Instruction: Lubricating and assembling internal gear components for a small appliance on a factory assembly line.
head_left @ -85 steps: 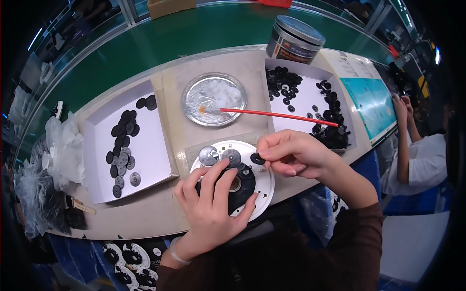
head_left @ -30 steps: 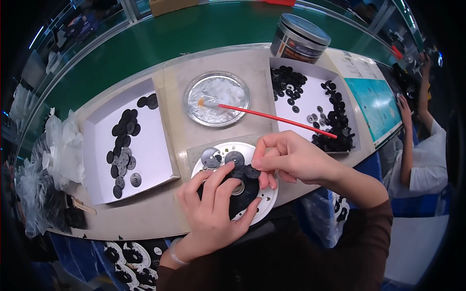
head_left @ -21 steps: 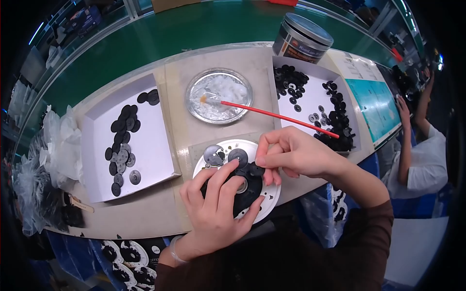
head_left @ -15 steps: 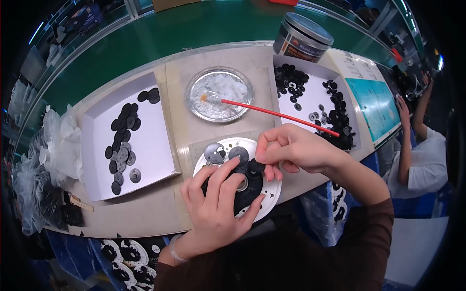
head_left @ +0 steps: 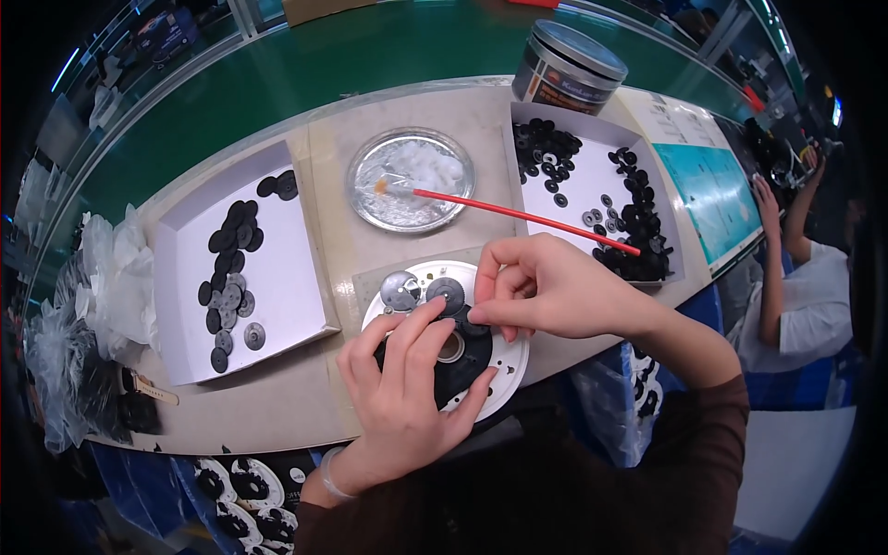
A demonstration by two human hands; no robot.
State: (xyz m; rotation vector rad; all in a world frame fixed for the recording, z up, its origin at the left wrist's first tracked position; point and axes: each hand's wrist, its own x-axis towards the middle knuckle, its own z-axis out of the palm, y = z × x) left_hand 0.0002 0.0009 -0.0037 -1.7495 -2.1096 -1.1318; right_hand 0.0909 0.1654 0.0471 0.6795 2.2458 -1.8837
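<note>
In front of me sits a round white plate (head_left: 511,368) carrying a black disc with a metal-lined centre hole, a silver motor-like can (head_left: 401,290) and grey and black gears. My left hand (head_left: 407,388) lies over the plate with fingers spread. Its fingertips touch the gears near a dark grey gear (head_left: 446,294), and its thumb rests by the black disc (head_left: 474,354). At the plate's upper right, my right hand (head_left: 536,287) pinches a small black gear (head_left: 478,317) low against the assembly. The fingers partly cover that gear, so its seating cannot be seen.
Left stands a white box (head_left: 291,277) of black and grey gears; right, another box (head_left: 592,176) of small gears. Between them, a foil-lined dish (head_left: 407,222) of white grease has a red stick (head_left: 527,218) across it. A tin (head_left: 569,69) stands behind. A co-worker's arm (head_left: 775,268) shows right.
My right hand has shifted left and slightly down, bringing the pinched gear closer in over the plate. My left hand stays on the assembly. The whole view has moved slightly.
</note>
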